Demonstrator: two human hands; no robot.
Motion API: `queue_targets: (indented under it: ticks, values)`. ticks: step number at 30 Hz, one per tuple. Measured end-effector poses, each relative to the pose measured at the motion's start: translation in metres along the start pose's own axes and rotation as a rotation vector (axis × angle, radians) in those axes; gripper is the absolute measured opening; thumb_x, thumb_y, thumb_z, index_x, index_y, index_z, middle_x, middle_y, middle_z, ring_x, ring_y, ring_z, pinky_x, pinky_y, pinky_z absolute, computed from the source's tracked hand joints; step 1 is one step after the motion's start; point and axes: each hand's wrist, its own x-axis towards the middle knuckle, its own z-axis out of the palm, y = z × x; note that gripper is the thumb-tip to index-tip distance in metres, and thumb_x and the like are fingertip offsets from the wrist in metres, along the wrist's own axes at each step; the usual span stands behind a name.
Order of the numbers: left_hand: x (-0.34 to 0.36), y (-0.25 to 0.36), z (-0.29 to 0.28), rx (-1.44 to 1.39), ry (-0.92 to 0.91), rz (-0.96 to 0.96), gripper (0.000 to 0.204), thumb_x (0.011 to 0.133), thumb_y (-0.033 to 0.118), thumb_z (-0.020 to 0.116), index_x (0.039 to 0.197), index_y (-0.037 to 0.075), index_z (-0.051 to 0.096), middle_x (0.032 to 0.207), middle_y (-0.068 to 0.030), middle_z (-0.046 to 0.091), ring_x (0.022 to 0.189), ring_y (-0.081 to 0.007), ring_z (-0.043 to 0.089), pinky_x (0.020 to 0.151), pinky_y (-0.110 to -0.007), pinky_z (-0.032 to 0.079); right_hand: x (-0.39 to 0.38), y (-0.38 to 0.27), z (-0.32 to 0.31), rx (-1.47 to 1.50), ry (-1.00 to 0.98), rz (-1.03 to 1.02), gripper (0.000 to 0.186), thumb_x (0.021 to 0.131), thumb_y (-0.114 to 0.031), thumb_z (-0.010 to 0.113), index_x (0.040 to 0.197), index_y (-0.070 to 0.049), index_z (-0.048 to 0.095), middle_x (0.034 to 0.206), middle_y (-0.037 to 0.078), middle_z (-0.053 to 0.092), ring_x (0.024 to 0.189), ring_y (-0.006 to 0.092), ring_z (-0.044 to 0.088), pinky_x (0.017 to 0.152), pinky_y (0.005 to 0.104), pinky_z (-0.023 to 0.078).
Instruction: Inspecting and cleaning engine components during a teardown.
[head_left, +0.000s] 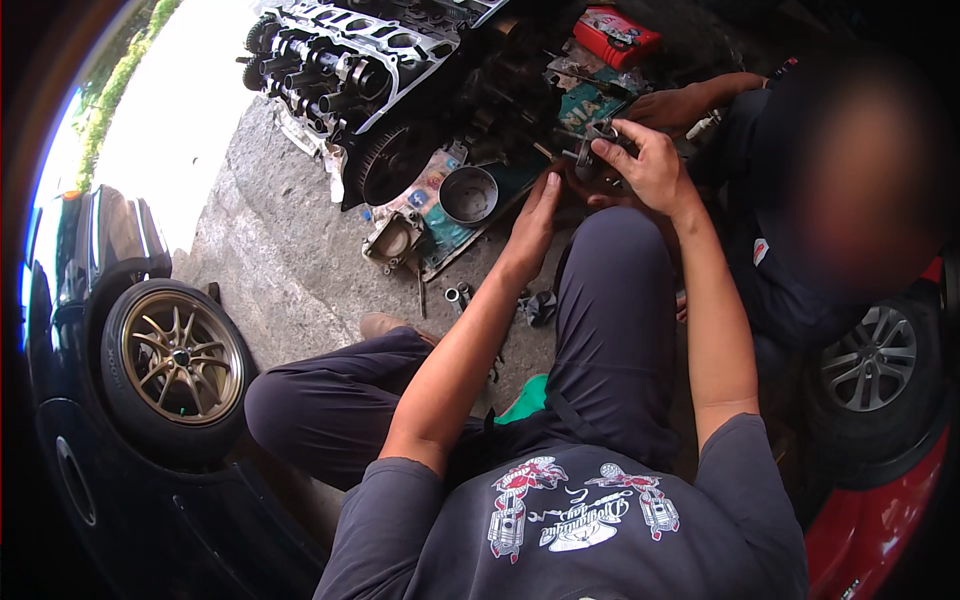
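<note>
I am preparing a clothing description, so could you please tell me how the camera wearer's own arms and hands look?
The forearms are bare, below short, plain-looking dark grey sleeves of a T-shirt with a red and white print. The left hand and right hand show no gloves; no watch or bracelet is visible.

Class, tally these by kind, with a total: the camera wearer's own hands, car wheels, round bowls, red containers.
Own hands (left hand, right hand): 2
Car wheels (gold-spoked wheel, silver-spoked wheel): 2
Round bowl: 1
Red container: 1
Total: 6
</note>
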Motion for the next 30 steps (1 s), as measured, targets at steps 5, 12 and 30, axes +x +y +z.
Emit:
queue_targets:
  ticks: [5,12,30]
  values:
    - [-0.017,0.021,0.021,-0.048,0.06,0.216,0.066,0.103,0.059,0.031,0.149,0.011,0.037,0.143,-0.0119,0.05,0.136,-0.0222,0.044,0.109,-0.044,0.036,0.004,-0.057,-0.014,0.007,-0.183,-0.132,0.038,0.09,-0.025,0.072,0.113,0.004,0.066,0.09,0.015,0.071,0.08,0.0166,0.068,0.072,0.0326,0.052]
    - [-0.052,0.002,0.01,-0.69,0.337,0.265,0.055,0.103,0.056,0.038,0.128,0.009,0.053,0.127,-0.006,0.059,0.116,-0.0189,0.056,0.099,-0.038,0.046,-0.056,-0.08,0.084,-0.105,0.186,-0.17,0.034,0.087,-0.026,0.072,0.104,0.003,0.066,0.097,0.022,0.067,0.093,0.0408,0.066,0.075,0.0445,0.053]
    - [-0.087,-0.047,-0.082,-0.507,0.353,0.203,0.065,0.101,0.06,0.033,0.112,0.003,0.063,0.113,-0.0135,0.067,0.1,-0.0243,0.063,0.089,-0.036,0.05,-0.146,-0.022,0.216,0.733,0.252,0.304,0.017,0.091,-0.007,0.066,0.106,0.0,0.067,0.097,0.012,0.071,0.093,0.0242,0.068,0.082,0.0355,0.052]
